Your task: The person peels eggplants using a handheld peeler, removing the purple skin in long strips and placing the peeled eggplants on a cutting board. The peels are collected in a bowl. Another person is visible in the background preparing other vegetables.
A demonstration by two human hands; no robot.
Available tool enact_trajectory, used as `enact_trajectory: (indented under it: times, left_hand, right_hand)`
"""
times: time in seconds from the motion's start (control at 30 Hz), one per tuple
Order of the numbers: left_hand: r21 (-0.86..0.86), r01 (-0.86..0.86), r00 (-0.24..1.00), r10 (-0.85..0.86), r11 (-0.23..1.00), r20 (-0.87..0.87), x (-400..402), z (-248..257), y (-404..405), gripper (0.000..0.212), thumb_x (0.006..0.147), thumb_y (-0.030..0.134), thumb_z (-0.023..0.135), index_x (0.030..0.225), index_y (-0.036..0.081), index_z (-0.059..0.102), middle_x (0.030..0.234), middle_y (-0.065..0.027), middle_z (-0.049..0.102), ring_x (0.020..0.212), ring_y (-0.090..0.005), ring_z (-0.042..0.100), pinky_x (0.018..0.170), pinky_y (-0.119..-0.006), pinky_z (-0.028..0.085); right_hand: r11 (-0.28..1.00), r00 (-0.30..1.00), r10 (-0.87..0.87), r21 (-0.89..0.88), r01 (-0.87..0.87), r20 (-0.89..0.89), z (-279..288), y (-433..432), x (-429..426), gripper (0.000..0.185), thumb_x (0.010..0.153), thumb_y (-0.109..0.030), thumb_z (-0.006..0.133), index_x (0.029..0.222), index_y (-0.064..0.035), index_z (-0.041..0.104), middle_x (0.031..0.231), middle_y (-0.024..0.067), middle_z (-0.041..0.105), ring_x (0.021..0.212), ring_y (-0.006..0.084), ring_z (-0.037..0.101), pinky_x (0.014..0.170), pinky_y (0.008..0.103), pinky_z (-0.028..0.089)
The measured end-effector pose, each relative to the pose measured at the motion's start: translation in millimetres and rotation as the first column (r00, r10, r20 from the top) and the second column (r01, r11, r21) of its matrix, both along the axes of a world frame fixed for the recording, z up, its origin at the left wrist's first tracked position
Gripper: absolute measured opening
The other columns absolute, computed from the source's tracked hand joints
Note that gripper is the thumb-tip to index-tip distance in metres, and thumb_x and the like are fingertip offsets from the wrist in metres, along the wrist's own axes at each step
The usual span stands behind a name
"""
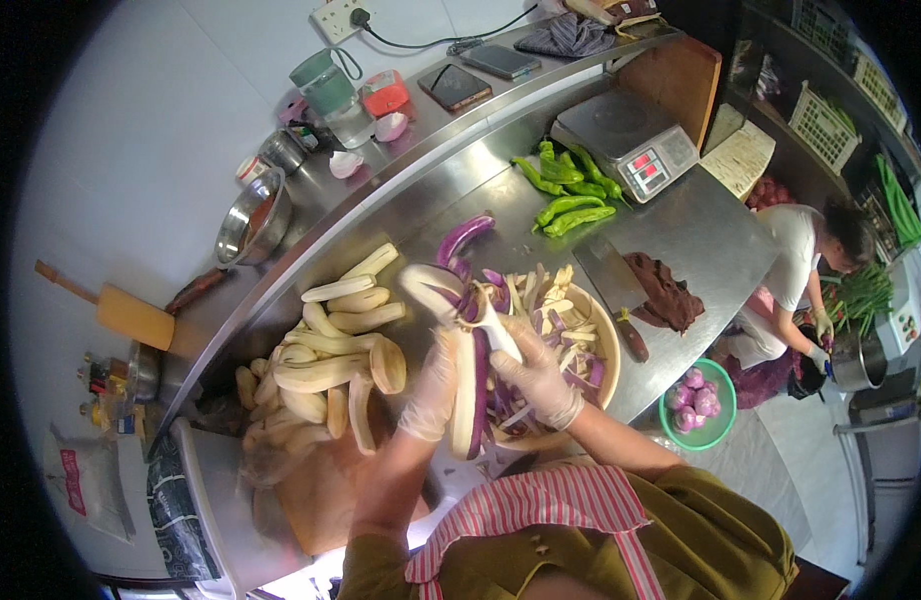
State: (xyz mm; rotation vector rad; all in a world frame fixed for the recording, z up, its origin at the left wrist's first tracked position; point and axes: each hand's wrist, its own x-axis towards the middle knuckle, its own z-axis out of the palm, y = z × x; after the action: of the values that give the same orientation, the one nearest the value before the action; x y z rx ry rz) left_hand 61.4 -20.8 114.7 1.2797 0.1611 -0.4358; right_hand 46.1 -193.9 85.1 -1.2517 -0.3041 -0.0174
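In my gloved left hand [433, 386] is a long purple eggplant [472, 397], partly peeled, with white stripes showing. My gloved right hand [539, 375] grips a white-handled peeler [499, 330] against the eggplant's upper part. Behind them, a curved, partly peeled eggplant [430, 289] and a purple one [460, 238] lie near the bowl. A round cream bowl [609, 345] under and beside my right hand holds purple and white peelings [580, 360]. Left of my hands, peeled eggplants [333, 352] are piled on the steel counter.
Green peppers [573, 184] lie by a digital scale [633, 142]. A cleaver [610, 277] rests beside a dark crumpled cloth [663, 292]. A green basket [698, 405] of purple onions stands lower right. Another gloved person [790, 262] crouches at right. A cutting board [340, 487] is near my left forearm.
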Motion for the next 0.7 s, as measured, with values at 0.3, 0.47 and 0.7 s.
enact_trajectory:
  times: [0.3, 0.47, 0.7]
  left_hand:
    - [-0.094, -0.228, 0.956, 0.241, 0.969, 0.167, 25, -13, -11, 0.069, 0.100, 0.064, 0.040, 0.129, 0.004, 0.057, 0.116, -0.0056, 0.064, 0.096, -0.0139, 0.064, 0.082, -0.030, 0.055]
    - [-0.226, -0.319, 0.936, 0.344, 0.921, 0.080, 67, -3, 12, 0.079, 0.091, 0.078, 0.041, 0.115, 0.006, 0.062, 0.082, -0.0044, 0.063, 0.068, -0.0173, 0.060, 0.062, -0.029, 0.052]
    - [-0.189, -0.457, 0.840, 0.491, 0.869, 0.232, 101, 3, 55, 0.074, 0.087, 0.079, 0.047, 0.108, 0.010, 0.063, 0.076, -0.0022, 0.059, 0.066, -0.0161, 0.060, 0.059, -0.030, 0.051]
  right_hand:
    - [0.978, 0.929, 0.144, 0.194, -0.080, -0.341, -12, 9, -25, 0.055, 0.101, -0.016, 0.061, 0.151, -0.0035, 0.042, 0.129, 0.0018, 0.056, 0.113, 0.0091, 0.052, 0.098, 0.0241, 0.044]
    - [0.960, 0.847, 0.279, 0.167, -0.227, -0.453, -37, 4, -59, 0.053, 0.101, -0.018, 0.061, 0.150, -0.0089, 0.044, 0.100, 0.0031, 0.066, 0.086, 0.0132, 0.065, 0.079, 0.0283, 0.056]
    - [0.879, 0.951, 0.195, -0.386, -0.278, -0.239, -72, -31, -79, 0.059, 0.098, -0.030, 0.063, 0.151, -0.0114, 0.044, 0.111, 0.0132, 0.072, 0.094, 0.0198, 0.070, 0.086, 0.0320, 0.056]
